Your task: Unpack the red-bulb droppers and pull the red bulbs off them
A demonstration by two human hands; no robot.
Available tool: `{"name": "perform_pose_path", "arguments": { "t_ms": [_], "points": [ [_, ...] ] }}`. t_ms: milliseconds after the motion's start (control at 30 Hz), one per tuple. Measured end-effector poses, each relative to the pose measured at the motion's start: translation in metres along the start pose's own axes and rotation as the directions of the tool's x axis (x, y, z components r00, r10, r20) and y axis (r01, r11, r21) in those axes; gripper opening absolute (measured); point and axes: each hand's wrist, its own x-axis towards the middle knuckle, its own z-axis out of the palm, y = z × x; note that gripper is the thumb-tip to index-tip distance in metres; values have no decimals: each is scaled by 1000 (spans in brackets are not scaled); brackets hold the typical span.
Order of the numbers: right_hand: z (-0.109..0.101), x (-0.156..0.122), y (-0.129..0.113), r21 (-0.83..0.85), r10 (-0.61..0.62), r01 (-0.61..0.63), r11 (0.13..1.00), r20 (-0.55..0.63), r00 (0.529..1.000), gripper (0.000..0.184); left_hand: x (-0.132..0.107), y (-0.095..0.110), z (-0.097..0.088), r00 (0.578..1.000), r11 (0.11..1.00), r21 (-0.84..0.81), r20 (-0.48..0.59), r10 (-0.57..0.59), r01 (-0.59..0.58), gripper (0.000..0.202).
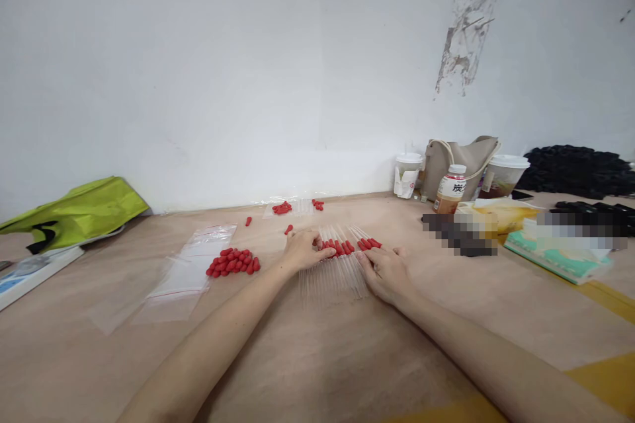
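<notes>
A row of clear thin tubes [333, 275] lies on the brown table, several of them with red caps [347, 246] on their far ends. My left hand [303, 250] rests at the left end of the row, fingers curled together on a red-capped tube. My right hand [384, 272] lies on the right side of the tubes, its fingers bent and pressing on them. A pile of loose red caps [233, 262] sits to the left of my left hand.
Clear zip bags [178, 284] lie left of the red pile. More red caps [282, 207] sit near the white wall. A green bag [74, 211] is far left. Cups, a bottle [450, 190], a beige bag [461, 162] and black items stand at right.
</notes>
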Motion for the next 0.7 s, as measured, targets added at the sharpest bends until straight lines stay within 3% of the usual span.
{"name": "perform_pose_path", "arguments": {
  "t_ms": [133,300,400,467,600,700],
  "points": [
    [0,0,0,12,-9,9,1000,-11,1000,40,1,4,7,1000,1000,-17,-24,-3,3,30],
    [1,-1,1,16,-9,10,1000,-34,999,40,-11,4,6,988,997,-39,-135,-71,66,22],
    [1,-1,2,59,-18,22,998,-75,997,36,-37,-3,-7,981,996,-63,-174,-80,70,20],
    [0,-1,1,120,-61,75,990,-112,992,27,-61,-11,-18,980,997,-80,-195,-22,7,19],
    [-7,-2,-11,202,-263,283,938,-120,957,34,-109,-28,-37,974,988,-35,-175,143,-152,14],
    [-11,-7,-29,192,-414,421,886,-77,907,34,-128,-30,-43,960,975,7,-174,219,-221,12]
  ]
}}
